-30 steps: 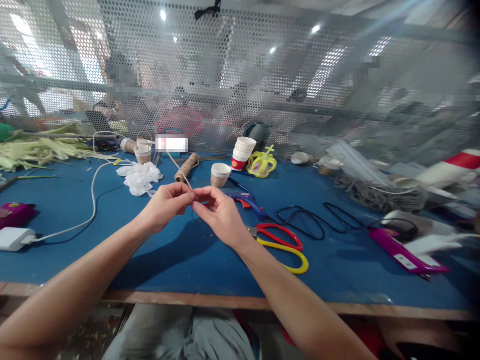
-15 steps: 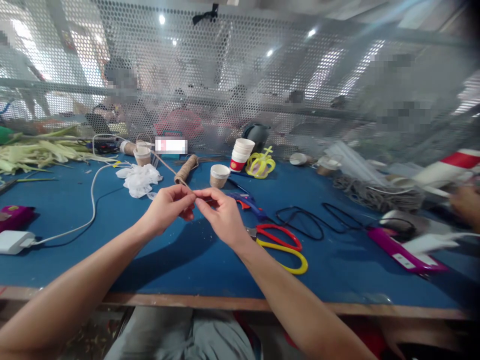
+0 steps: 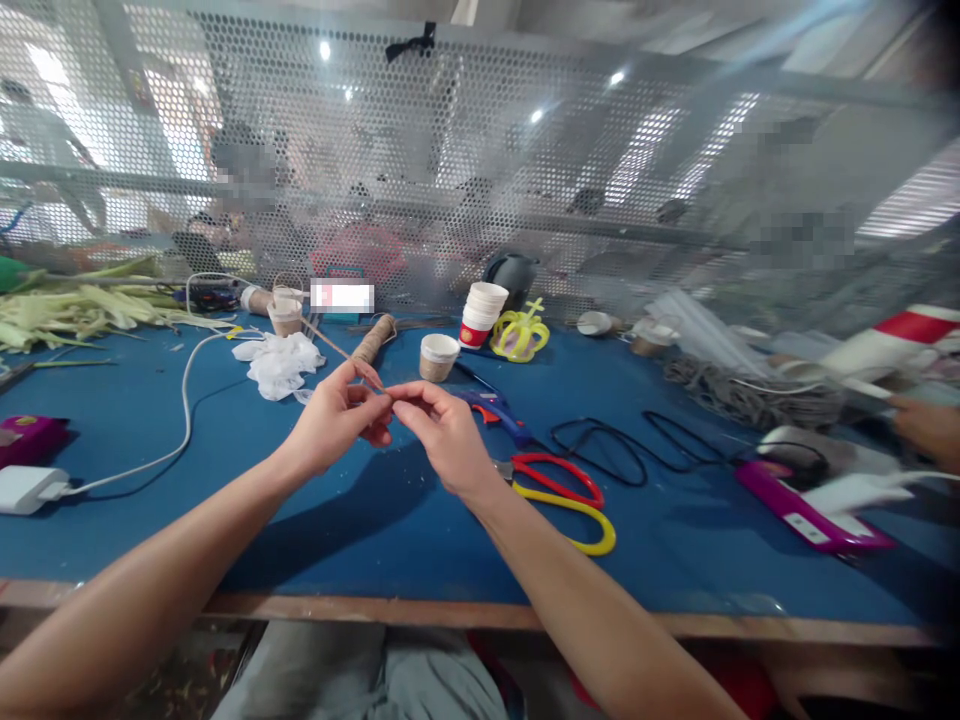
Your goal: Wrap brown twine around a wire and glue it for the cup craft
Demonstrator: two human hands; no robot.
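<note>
My left hand (image 3: 339, 415) is closed in a pinch on the end of a thin brown twine (image 3: 324, 338), which slants up to the left toward a paper cup (image 3: 285, 313). My right hand (image 3: 442, 432) meets it fingertip to fingertip, pinching something too small to make out. Just behind the hands lie a roll of twine (image 3: 373, 340) and a small cup wrapped in brown (image 3: 438, 358). A blue glue gun (image 3: 501, 412) and scissors with red and yellow handles (image 3: 570, 495) rest right of my right hand.
White crumpled plastic (image 3: 279, 364), stacked cups (image 3: 481, 316) and a yellow crown-shaped piece (image 3: 519, 334) stand farther back. Pale husks (image 3: 90, 305) lie left. Black cable (image 3: 600, 445), purple power strip (image 3: 810, 508) and another person's hand (image 3: 928, 425) are at right.
The fingers of my left hand have shifted, with the index finger raised a little. My hands stay together in about the same place. The other person's hand has moved slightly left.
</note>
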